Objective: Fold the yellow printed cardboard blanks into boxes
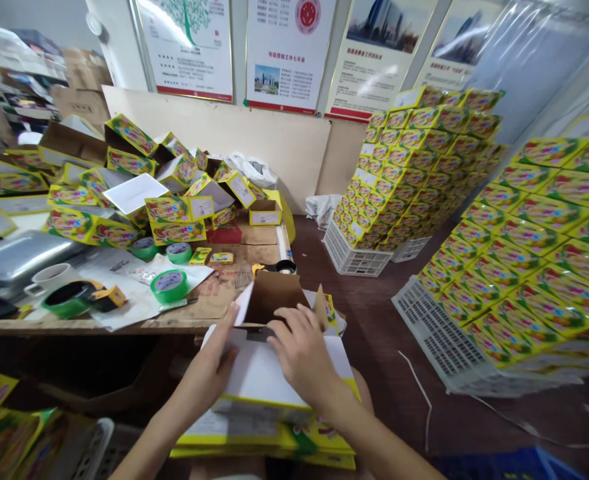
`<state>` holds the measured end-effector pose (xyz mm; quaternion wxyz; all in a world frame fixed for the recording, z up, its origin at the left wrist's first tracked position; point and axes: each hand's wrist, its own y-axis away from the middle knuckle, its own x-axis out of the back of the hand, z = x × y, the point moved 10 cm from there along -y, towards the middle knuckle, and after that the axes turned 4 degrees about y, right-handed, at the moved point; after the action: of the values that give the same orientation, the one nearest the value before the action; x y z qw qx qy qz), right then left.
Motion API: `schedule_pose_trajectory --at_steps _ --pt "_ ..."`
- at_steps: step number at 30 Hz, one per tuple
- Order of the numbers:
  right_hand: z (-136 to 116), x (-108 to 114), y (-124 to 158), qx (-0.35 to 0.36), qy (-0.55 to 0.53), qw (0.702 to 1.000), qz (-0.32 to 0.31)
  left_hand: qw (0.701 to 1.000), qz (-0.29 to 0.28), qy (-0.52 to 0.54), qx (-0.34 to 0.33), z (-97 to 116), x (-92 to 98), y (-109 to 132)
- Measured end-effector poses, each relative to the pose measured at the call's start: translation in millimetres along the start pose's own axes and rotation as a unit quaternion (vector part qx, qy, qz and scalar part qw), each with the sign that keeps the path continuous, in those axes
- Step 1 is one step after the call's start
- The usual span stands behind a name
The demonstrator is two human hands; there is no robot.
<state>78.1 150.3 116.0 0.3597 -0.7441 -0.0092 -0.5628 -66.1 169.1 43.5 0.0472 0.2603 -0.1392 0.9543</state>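
Note:
A partly folded yellow printed carton lies on my lap with its white inner side up and brown flaps standing at its far end. My left hand lies flat along the carton's left edge, fingers stretched toward the flap. My right hand rests on the white panel, its fingers bent and pressing at the base of the brown flap. More flat cartons are stacked beneath it.
A cluttered worktable on the left carries green tape rolls, a tape dispenser, a white cup and a heap of folded yellow boxes. Tall stacks of finished boxes stand on white crates at right.

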Motion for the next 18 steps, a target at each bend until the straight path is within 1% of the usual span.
schedule_pose_trajectory --at_steps 1,2,3,4,5,6,8,9,10,11,12,13,14,16,17,18 --pt "5.0 24.2 8.4 -0.017 -0.017 0.996 0.087 0.998 -0.035 -0.036 -0.032 6.5 -7.9 -1.4" --pt "15.7 43.4 19.7 -0.059 -0.034 0.985 0.159 0.994 -0.067 -0.067 -0.055 10.3 -15.0 -2.3" --pt "29.6 53.9 32.0 -0.116 -0.051 0.97 0.205 0.989 -0.094 -0.093 -0.069 12.0 -21.2 -3.1" --pt "43.0 54.5 42.8 -0.171 -0.074 0.958 0.216 0.983 -0.118 -0.114 -0.079 13.0 -26.5 -3.4" --pt "52.9 45.7 49.8 -0.209 -0.105 0.953 0.192 0.978 -0.134 -0.132 -0.085 13.8 -30.7 -3.7" --pt "56.7 29.8 52.5 -0.22 -0.139 0.956 0.137 0.975 -0.143 -0.147 -0.09 15.3 -33.7 -3.7" --pt "48.3 -7.2 53.5 -0.182 -0.194 0.964 -0.001 0.97 -0.147 -0.172 -0.092 20.8 -37.5 -3.6" --pt "41.2 -21.8 54.1 -0.155 -0.209 0.964 -0.057 0.967 -0.147 -0.184 -0.094 24.8 -39.4 -3.3" --pt "36.0 -32.5 54.2 -0.137 -0.218 0.961 -0.096 0.964 -0.15 -0.197 -0.096 29.2 -41.7 -2.8" --pt "33.6 -39.4 52.5 -0.13 -0.226 0.958 -0.117 0.96 -0.155 -0.212 -0.099 33.1 -44.3 -2.3" --pt "34.4 -43.0 48.4 -0.135 -0.236 0.955 -0.12 0.954 -0.163 -0.228 -0.102 36.0 -46.9 -1.8" --pt "38.6 -43.1 42.1 -0.152 -0.247 0.951 -0.106 0.949 -0.173 -0.244 -0.105 37.3 -49.5 -0.9" --pt "46.2 -39.5 34.4 -0.178 -0.256 0.947 -0.075 0.943 -0.185 -0.256 -0.106 37.1 -52.0 0.5" --pt "69.0 -20.8 21.7 -0.238 -0.246 0.94 0.016 0.937 -0.197 -0.269 -0.109 36.2 -54.8 4.3" --pt "80.6 -6.7 17.9 -0.253 -0.222 0.94 0.054 0.939 -0.186 -0.263 -0.118 38.2 -54.6 5.0" --pt "92.9 10.2 16.8 -0.26 -0.186 0.944 0.08 0.944 -0.167 -0.248 -0.136 43.0 -55.4 4.1"
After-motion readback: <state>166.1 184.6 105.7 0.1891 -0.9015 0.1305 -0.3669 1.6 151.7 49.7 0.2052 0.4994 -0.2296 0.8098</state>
